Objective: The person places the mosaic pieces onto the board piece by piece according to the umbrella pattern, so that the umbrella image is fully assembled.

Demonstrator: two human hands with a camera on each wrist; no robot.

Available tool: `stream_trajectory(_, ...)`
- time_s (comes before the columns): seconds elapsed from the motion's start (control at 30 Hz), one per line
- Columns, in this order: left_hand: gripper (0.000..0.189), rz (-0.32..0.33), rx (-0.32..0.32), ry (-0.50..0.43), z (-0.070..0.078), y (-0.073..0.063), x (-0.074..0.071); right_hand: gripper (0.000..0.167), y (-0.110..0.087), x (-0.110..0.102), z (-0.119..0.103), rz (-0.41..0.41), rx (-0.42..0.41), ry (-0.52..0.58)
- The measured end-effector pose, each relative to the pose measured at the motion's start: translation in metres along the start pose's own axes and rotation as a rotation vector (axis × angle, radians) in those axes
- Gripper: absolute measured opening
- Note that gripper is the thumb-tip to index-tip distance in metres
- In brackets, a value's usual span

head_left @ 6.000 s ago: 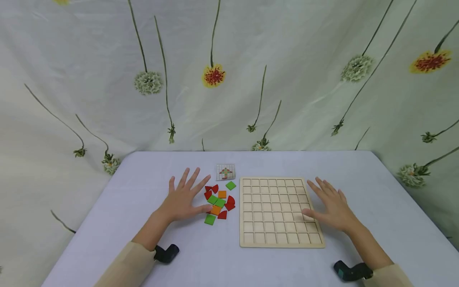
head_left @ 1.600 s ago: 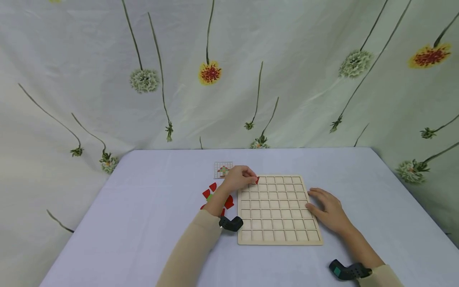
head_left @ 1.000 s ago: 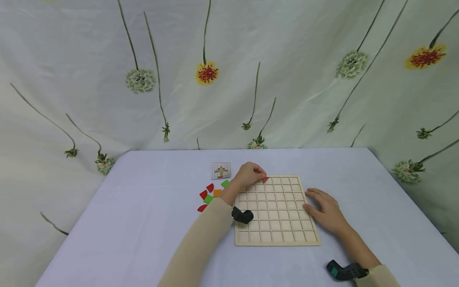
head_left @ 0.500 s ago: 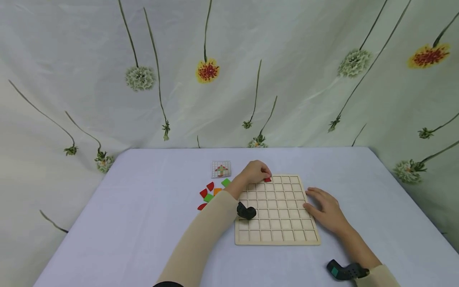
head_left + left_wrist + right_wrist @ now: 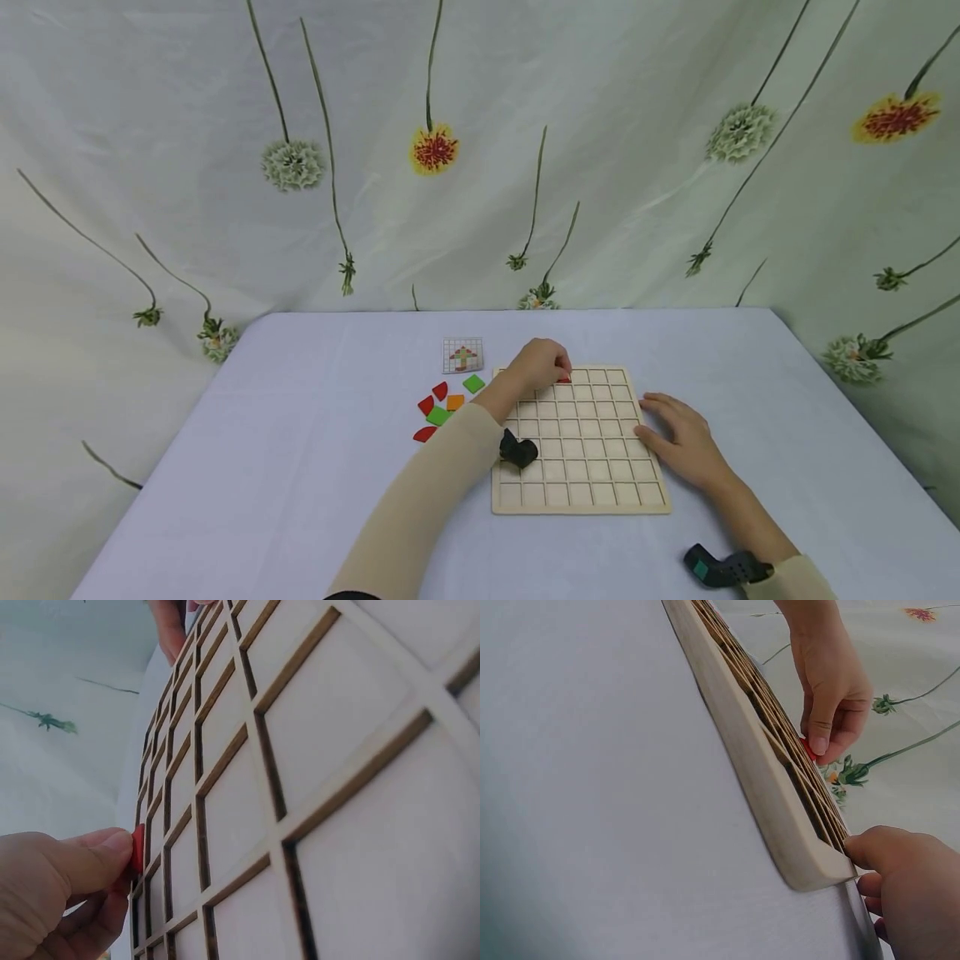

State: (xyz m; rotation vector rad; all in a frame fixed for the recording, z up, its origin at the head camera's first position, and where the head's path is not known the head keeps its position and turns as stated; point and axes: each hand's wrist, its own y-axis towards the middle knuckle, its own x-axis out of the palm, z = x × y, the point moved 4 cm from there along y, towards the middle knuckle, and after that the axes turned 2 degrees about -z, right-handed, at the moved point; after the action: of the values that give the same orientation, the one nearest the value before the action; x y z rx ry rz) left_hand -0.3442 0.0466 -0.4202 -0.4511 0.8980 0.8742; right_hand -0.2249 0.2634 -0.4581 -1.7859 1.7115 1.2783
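In the head view, my left hand [image 5: 538, 365] is over the far row of the wooden grid board [image 5: 581, 510]. Thumb and fingertips pinch a small red tile [image 5: 565, 381], mostly covered by the hand; its exact shape is hidden. The left wrist view shows the red tile [image 5: 138, 849] at the board's gridded face, between thumb and fingers. My right hand [image 5: 684, 437] holds the board's right edge, thumb on the rim. In the right wrist view, the right hand's [image 5: 915, 889] other fingers lie curled beside that edge.
Left of the board lie loose tiles: red ones [image 5: 425, 434], green ones [image 5: 473, 383] and an orange square [image 5: 455, 402]. Behind them is a pattern card [image 5: 462, 355] with a coloured figure on a grid. My left sleeve [image 5: 420, 500] hides part of the board and possibly more tiles.
My left hand went from spread beside the tiles to pinching the red tile, then moved right along the far row and lowered it. My right hand has settled on the board's edge.
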Motion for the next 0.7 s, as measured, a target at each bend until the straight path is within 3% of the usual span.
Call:
stream_trajectory(0.37,0.011,0.048,0.035,0.081,0.005,-0.004,0.005,0.042,0.001,-0.001,-0.001,-0.001,-0.003,0.011)
stream_trajectory(0.7,0.021,0.069,0.045,-0.042,-0.01,-0.016,0.005,0.042,-0.001,0.0,0.0,-0.003,0.005,0.008)
